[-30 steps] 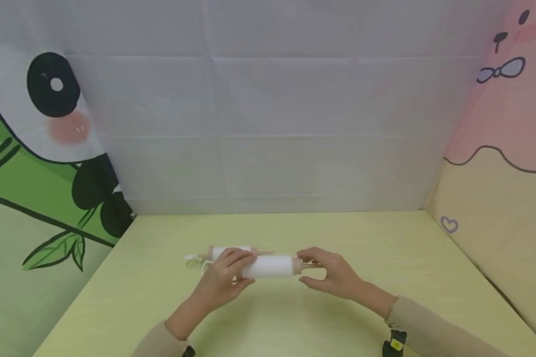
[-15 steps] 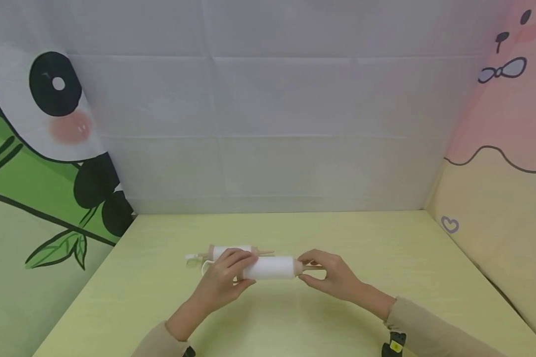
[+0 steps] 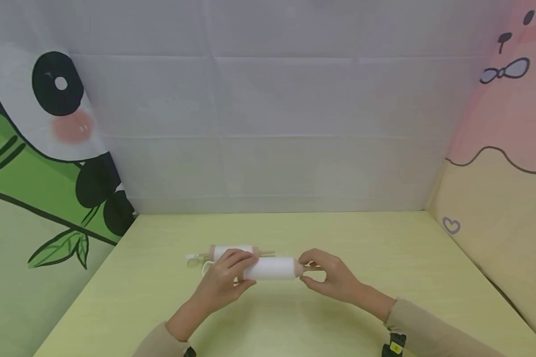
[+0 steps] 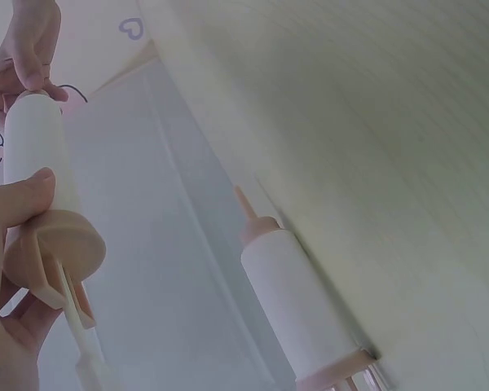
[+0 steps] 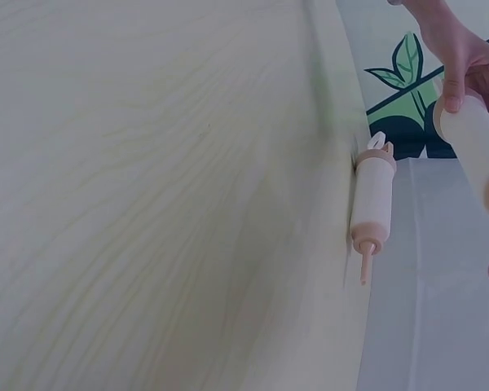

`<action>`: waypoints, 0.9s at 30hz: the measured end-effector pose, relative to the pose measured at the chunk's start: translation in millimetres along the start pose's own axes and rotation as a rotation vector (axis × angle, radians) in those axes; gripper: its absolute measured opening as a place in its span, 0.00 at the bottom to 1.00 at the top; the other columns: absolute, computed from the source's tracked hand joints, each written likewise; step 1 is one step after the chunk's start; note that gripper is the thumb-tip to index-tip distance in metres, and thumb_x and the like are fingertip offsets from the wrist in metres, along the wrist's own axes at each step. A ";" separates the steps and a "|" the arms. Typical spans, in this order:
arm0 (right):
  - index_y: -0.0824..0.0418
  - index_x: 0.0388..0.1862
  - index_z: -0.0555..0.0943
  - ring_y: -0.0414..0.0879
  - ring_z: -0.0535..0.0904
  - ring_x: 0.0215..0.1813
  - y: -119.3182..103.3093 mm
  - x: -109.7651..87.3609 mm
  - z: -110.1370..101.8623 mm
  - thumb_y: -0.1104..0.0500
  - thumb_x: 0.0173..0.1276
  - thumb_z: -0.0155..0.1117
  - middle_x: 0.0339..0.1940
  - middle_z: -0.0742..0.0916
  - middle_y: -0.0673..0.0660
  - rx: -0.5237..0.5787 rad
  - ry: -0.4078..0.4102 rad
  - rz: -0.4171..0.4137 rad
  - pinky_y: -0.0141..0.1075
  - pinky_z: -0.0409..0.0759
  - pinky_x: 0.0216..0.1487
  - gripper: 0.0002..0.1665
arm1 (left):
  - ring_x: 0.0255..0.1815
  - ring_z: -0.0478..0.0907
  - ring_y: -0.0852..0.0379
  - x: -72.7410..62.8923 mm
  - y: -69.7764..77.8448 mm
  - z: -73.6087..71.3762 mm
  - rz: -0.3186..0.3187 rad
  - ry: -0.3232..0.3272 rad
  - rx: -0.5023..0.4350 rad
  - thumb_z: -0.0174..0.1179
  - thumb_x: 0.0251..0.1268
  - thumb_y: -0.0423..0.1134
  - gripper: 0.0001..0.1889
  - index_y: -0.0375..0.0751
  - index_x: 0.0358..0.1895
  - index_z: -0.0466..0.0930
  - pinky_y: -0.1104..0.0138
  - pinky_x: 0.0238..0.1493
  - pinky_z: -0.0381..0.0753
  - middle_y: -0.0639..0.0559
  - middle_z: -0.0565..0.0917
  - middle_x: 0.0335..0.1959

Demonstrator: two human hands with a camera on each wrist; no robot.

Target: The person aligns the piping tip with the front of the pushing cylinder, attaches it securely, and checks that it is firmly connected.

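My left hand (image 3: 223, 285) grips a large syringe (image 3: 270, 268) around the rear of its white barrel. Beige caps close both ends of that barrel, and a thin nozzle points right. My right hand (image 3: 335, 275) pinches the front cap with thumb and fingers, the nozzle reaching into its palm side. In the left wrist view, the beige rear flange (image 4: 61, 252) and the pale plunger rod show beyond my left hand. The syringe is held level above the table. Behind it lies a second, similar syringe (image 3: 232, 251), partly covered by my left hand in the head view.
The pale yellow table (image 3: 362, 238) runs back to a grey-white cloth backdrop (image 3: 272, 109). A panda-print cloth (image 3: 53, 173) stands at the left, a pink and cream printed cloth (image 3: 496, 208) at the right.
My right fingertips have closed in slightly on the front cap. Left hand and both syringes stay nearly where they were; the head view shifts a little.
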State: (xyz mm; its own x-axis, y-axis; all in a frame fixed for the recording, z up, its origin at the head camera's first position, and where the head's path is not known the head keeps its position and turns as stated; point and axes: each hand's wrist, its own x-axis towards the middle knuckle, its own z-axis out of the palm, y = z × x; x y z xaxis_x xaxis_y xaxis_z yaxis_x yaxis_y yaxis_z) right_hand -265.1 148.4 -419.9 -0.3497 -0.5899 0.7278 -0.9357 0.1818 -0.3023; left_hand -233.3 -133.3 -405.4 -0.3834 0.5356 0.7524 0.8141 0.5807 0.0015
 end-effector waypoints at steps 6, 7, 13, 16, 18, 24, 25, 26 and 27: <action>0.62 0.44 0.76 0.42 0.80 0.39 1.3 -1.0 1.0 0.59 0.58 0.66 0.39 0.82 0.53 -0.039 -0.001 0.033 0.25 0.79 0.38 0.15 | 0.42 0.75 0.51 -0.7 -0.4 0.3 -0.007 -0.001 0.001 0.76 0.27 0.34 0.29 0.36 0.43 0.80 0.66 0.36 0.80 0.48 0.81 0.40; 0.62 0.44 0.76 0.42 0.80 0.39 1.9 -1.2 1.3 0.58 0.59 0.65 0.39 0.82 0.53 -0.044 -0.003 0.031 0.25 0.79 0.38 0.16 | 0.42 0.75 0.51 -0.7 -0.2 0.3 -0.010 -0.003 0.002 0.76 0.27 0.34 0.29 0.36 0.43 0.80 0.66 0.36 0.80 0.48 0.81 0.40; 0.61 0.43 0.76 0.42 0.80 0.39 4.0 -2.0 3.6 0.59 0.59 0.65 0.39 0.82 0.53 -0.025 -0.006 0.018 0.28 0.80 0.37 0.15 | 0.42 0.75 0.51 -0.4 0.6 0.3 -0.017 -0.006 0.006 0.76 0.26 0.34 0.29 0.36 0.43 0.80 0.66 0.36 0.80 0.48 0.80 0.40; 0.61 0.43 0.76 0.41 0.80 0.38 3.4 -1.3 4.3 0.63 0.56 0.67 0.38 0.83 0.53 0.018 -0.005 0.033 0.29 0.81 0.36 0.15 | 0.42 0.75 0.51 0.1 1.3 0.0 -0.008 -0.006 0.015 0.76 0.26 0.33 0.29 0.36 0.42 0.80 0.66 0.36 0.80 0.48 0.80 0.40; 0.62 0.42 0.77 0.41 0.81 0.37 2.5 -0.7 4.3 0.66 0.53 0.68 0.37 0.83 0.53 0.046 -0.004 0.053 0.30 0.81 0.36 0.17 | 0.42 0.74 0.51 0.7 1.7 -0.1 0.002 -0.003 0.026 0.76 0.27 0.33 0.28 0.36 0.42 0.80 0.65 0.36 0.80 0.47 0.80 0.40; 0.65 0.41 0.77 0.45 0.83 0.35 -7.9 4.2 1.2 0.73 0.49 0.68 0.36 0.84 0.57 0.124 0.009 0.084 0.32 0.82 0.34 0.19 | 0.41 0.74 0.50 2.9 4.4 -1.1 0.054 0.021 0.057 0.75 0.28 0.33 0.27 0.35 0.43 0.80 0.65 0.35 0.80 0.46 0.80 0.40; 0.66 0.41 0.77 0.47 0.83 0.35 -11.6 6.0 -0.1 0.74 0.48 0.68 0.35 0.85 0.58 0.134 0.012 0.090 0.33 0.82 0.34 0.19 | 0.41 0.75 0.50 3.0 5.0 -1.4 0.061 0.025 0.061 0.75 0.28 0.33 0.27 0.35 0.43 0.80 0.65 0.35 0.80 0.46 0.80 0.40; 0.66 0.41 0.77 0.47 0.83 0.35 -11.9 5.7 0.2 0.74 0.49 0.68 0.35 0.85 0.58 0.143 0.013 0.097 0.33 0.82 0.34 0.19 | 0.41 0.75 0.49 3.1 5.5 -1.6 0.069 0.029 0.066 0.75 0.29 0.33 0.27 0.35 0.43 0.80 0.65 0.35 0.80 0.45 0.80 0.40; 0.66 0.41 0.77 0.47 0.83 0.35 -11.9 5.2 0.5 0.74 0.49 0.68 0.35 0.85 0.58 0.149 0.014 0.105 0.33 0.82 0.34 0.19 | 0.40 0.75 0.49 3.2 6.0 -1.9 0.077 0.032 0.071 0.75 0.29 0.33 0.27 0.35 0.43 0.80 0.65 0.35 0.80 0.45 0.80 0.40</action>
State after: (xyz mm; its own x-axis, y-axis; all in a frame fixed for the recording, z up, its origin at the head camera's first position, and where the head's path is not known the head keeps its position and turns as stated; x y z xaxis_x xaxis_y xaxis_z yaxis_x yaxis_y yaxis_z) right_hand -255.8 142.8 -412.9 -0.4466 -0.5627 0.6956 -0.8774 0.1229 -0.4638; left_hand -228.7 -129.3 -401.7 -0.3062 0.5611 0.7690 0.8073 0.5812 -0.1026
